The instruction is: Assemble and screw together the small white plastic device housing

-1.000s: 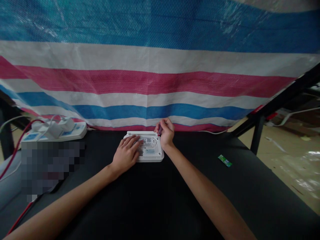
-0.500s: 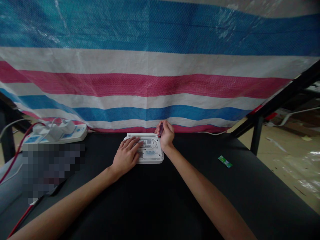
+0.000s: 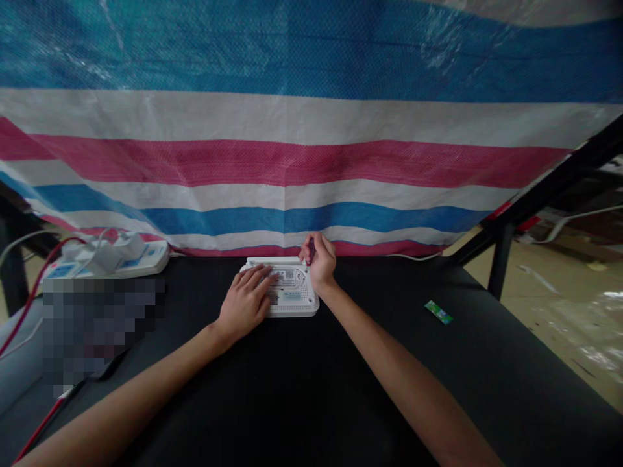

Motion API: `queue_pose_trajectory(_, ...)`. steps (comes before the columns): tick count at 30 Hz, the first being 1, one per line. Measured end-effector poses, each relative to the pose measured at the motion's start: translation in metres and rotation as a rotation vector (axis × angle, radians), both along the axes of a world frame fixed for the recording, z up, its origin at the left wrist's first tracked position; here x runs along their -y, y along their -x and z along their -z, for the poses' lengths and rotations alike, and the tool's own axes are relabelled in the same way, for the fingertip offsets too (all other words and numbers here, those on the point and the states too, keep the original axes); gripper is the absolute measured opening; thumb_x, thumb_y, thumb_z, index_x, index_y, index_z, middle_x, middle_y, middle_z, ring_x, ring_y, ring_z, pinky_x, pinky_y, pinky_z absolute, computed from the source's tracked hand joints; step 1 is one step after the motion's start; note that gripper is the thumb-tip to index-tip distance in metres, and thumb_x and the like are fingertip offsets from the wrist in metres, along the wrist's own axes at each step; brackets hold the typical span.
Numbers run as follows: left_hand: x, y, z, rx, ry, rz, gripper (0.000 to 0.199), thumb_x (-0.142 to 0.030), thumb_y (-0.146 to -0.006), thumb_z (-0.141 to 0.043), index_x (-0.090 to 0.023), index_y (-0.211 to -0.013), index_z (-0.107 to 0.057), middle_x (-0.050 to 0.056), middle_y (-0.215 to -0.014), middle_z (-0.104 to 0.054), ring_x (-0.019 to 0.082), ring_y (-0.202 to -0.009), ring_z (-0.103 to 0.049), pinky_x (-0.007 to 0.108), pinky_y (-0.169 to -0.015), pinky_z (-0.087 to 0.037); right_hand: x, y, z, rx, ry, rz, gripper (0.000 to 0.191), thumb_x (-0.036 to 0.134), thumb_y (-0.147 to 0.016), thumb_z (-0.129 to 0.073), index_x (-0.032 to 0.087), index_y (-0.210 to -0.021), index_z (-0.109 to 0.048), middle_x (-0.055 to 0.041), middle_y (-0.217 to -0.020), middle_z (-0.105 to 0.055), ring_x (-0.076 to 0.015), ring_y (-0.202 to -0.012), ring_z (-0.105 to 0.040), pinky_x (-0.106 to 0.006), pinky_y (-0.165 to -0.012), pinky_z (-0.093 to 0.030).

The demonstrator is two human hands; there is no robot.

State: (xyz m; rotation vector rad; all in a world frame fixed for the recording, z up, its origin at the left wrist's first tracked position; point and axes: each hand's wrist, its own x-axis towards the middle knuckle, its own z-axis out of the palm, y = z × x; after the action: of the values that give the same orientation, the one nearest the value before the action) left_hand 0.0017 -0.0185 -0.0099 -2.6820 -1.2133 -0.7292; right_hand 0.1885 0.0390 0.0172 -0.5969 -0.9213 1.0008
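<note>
A white router (image 3: 293,305) lies on the black table with its labelled, vented underside up and a bar, seemingly a folded antenna, along its far edge. My left hand (image 3: 248,299) rests flat across its left part, fingers stretched out and covering some of the label. At the far right corner, my right hand (image 3: 322,263) is closed around a screwdriver (image 3: 312,250) with a dark red, partly see-through handle. The screwdriver stands roughly upright over that corner. Most of it is hidden by the fingers, and whether the tip sits in a screw is too small to tell.
A white power strip (image 3: 153,258) with plugs and cables stands at the far left, beside a pixelated dark object (image 3: 97,324). A small green packet (image 3: 439,312) lies on the right of the table (image 3: 370,389). Striped plastic sheeting (image 3: 292,162) hangs behind.
The fingers of my right hand have shifted around the screwdriver handle, which shows less now. My left hand and the router stay in place.
</note>
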Motion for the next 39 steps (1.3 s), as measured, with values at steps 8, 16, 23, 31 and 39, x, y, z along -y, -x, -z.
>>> queue_pose_trajectory(8,0.0001,-0.0005,0.0002,0.038,0.011,0.005,0.043,-0.017,-0.087,-0.044,-0.017,-0.128,-0.058,0.012,-0.137,-0.056,0.028,-0.131,-0.047,0.049,-0.107,-0.037,0.0000,0.0002,-0.0007,0.023,0.019,0.004,0.038,0.055,-0.083,-0.058,0.021,-0.068,-0.052,0.0075,-0.047,-0.039,-0.0070,-0.038,-0.032,-0.021,-0.040,-0.031)
queue_pose_trajectory(16,-0.0003,-0.0002,0.0017,0.039,0.015,-0.001,0.044,-0.016,-0.086,-0.045,-0.018,-0.128,-0.058,0.012,-0.137,-0.056,0.029,-0.131,-0.046,0.049,-0.107,-0.037,-0.0006,-0.0001,-0.0001,0.042,0.016,0.007,0.040,0.057,-0.084,-0.056,0.021,-0.068,-0.051,0.0076,-0.047,-0.038,-0.0070,-0.038,-0.032,-0.021,-0.040,-0.031)
queue_pose_trajectory(23,-0.0009,0.0002,0.0024,0.029,0.009,0.008,0.044,-0.017,-0.087,-0.044,-0.017,-0.128,-0.058,0.013,-0.137,-0.056,0.029,-0.131,-0.046,0.050,-0.106,-0.038,0.0011,0.0009,0.0005,0.009,0.026,0.008,0.037,0.053,-0.084,-0.056,0.021,-0.066,-0.050,0.0086,-0.044,-0.034,-0.0070,-0.038,-0.029,-0.020,-0.040,-0.030)
queue_pose_trajectory(31,-0.0002,-0.0003,0.0003,0.034,0.021,0.001,0.045,-0.017,-0.086,-0.045,-0.018,-0.129,-0.058,0.012,-0.137,-0.056,0.029,-0.130,-0.047,0.050,-0.106,-0.038,0.0041,0.0028,-0.0024,0.038,0.054,0.032,0.035,0.049,-0.085,-0.053,0.022,-0.064,-0.047,0.0091,-0.044,-0.030,-0.0070,-0.038,-0.027,-0.019,-0.039,-0.028)
queue_pose_trajectory(39,-0.0005,-0.0001,-0.0006,0.007,0.018,-0.001,0.042,-0.018,-0.088,-0.044,-0.016,-0.127,-0.058,0.012,-0.138,-0.055,0.030,-0.130,-0.046,0.049,-0.105,-0.038,0.0055,0.0037,-0.0048,0.051,0.046,0.046,0.034,0.047,-0.086,-0.051,0.022,-0.064,-0.048,0.0085,-0.045,-0.030,-0.0070,-0.039,-0.026,-0.019,-0.039,-0.027)
